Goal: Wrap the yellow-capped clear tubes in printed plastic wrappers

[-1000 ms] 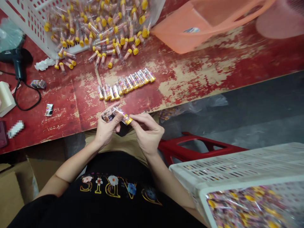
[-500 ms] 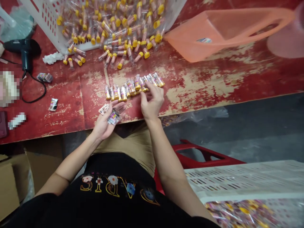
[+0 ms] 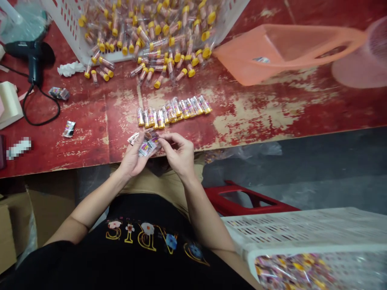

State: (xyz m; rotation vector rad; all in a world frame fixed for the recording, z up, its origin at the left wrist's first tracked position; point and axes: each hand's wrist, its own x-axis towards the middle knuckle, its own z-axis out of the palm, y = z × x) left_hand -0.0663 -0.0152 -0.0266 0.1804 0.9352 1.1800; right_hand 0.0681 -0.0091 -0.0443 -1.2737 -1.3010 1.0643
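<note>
My left hand (image 3: 135, 155) is palm up, its thumb bent over a small stack of printed plastic sleeves (image 3: 145, 149), silvery with purple print. Close beside it, my right hand (image 3: 180, 155) has thumb and forefinger pinched at the edge of one of these sleeves. Just beyond both hands lies a slanting row of small clear tubes with yellow caps (image 3: 173, 110), wrapped in the same printed plastic, their caps toward me.
A white basket (image 3: 65, 30) spills unwrapped yellow-capped tubes (image 3: 157, 42) onto the red table. An orange scoop (image 3: 242, 64) lies right, a black heat gun (image 3: 34, 60) left, with more sleeves (image 3: 69, 129). Below right stand a red stool (image 3: 242, 197) and another white basket (image 3: 296, 227).
My right hand has come back from the row of wrapped tubes, down and left to the sleeves in my left hand. Its fingers have closed at a sleeve's edge. The view has shifted slightly.
</note>
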